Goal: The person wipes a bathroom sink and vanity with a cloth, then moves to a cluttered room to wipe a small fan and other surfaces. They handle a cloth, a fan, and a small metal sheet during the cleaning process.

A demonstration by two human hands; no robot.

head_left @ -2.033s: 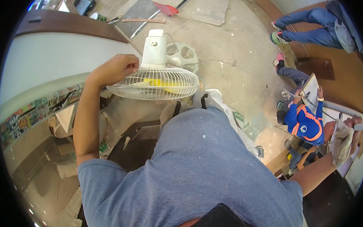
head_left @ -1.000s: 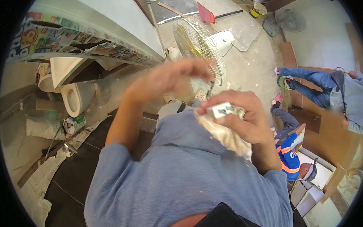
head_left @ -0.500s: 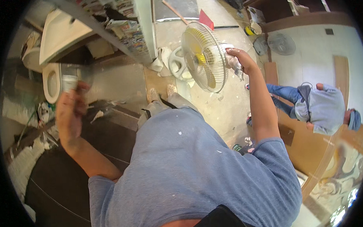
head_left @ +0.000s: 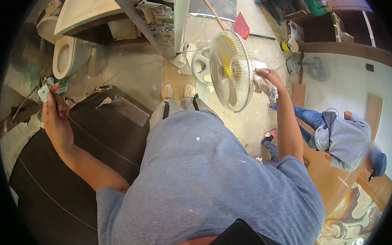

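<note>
Fan: fan [head_left: 231, 69] stood on the floor [head_left: 247, 116] ahead of the person's feet, its round white grille seen nearly edge-on, yellow hub inside.
Right hand: right hand [head_left: 268, 79] was raised beside the fan's back, fingers clenched round a rag [head_left: 264, 86].
Rag: pale and crumpled, it was pressed against the rear of the grille and hung a little below the fist.
Left hand: left hand [head_left: 55, 114] was held out to the side above a dark slab [head_left: 76, 170], fingers pinching a small white card [head_left: 44, 92] at its tip.
Toilet: white toilet [head_left: 68, 55] stood beyond the left hand, near scattered litter.
Second fan: smaller grey fan [head_left: 313, 66] stood by the wall, well apart from the first.
Others: a person in grey [head_left: 341, 139] crouched to the right; another in green [head_left: 304, 0] worked at the far edge.
Dustpan: red dustpan [head_left: 242, 26] lay behind the fan.
</note>
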